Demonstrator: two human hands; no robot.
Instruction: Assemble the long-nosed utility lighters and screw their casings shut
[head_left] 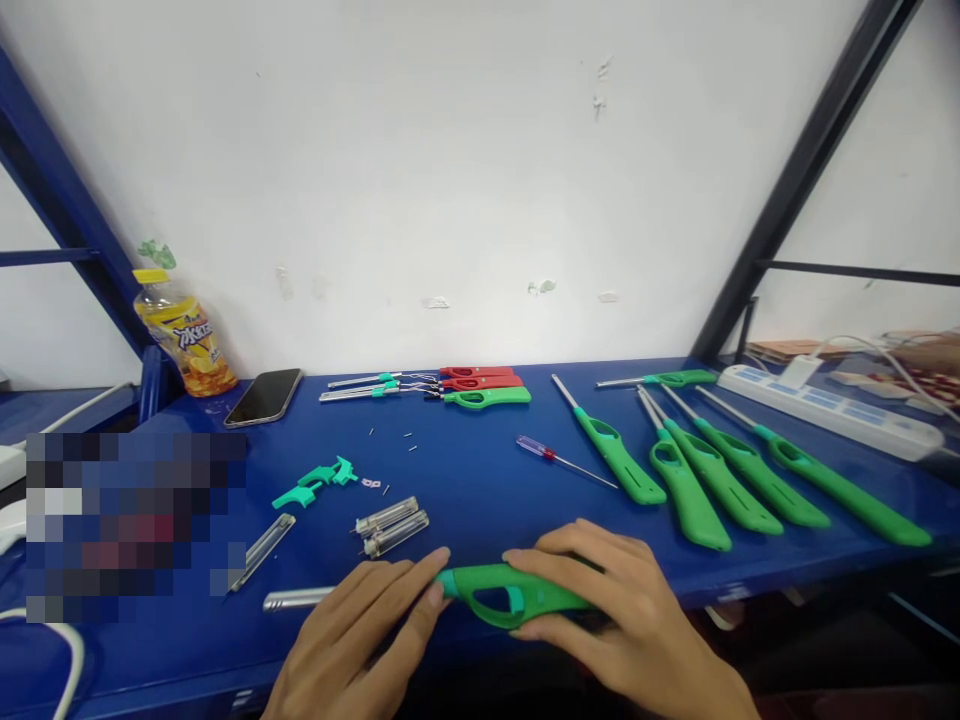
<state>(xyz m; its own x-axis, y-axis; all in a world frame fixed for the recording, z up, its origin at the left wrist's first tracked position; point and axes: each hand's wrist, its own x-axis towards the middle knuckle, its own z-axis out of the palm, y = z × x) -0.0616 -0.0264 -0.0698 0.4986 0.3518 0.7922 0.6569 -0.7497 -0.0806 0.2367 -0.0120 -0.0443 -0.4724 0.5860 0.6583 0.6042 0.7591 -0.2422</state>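
A green long-necked gas lighter (484, 590) lies level at the table's front edge, its metal tube pointing left. My left hand (367, 630) is closed around the tube close to the teal collar, thumb and fingers pinching there. Around the green handle's rear half my right hand (615, 610) is wrapped, leaving the trigger opening in sight. Just beyond my left hand lie two clear fuel tanks (394, 527), with several teal plastic triggers (319, 480) and small metal pins farther back.
Several green lighters (720, 480) lie on the right, beside a screwdriver (566, 460). Red and green lighters with exposed wires (480, 385) lie at the back. A phone (264, 396), a drink bottle (184, 335) and a power strip (829, 410) flank the blue table (465, 480).
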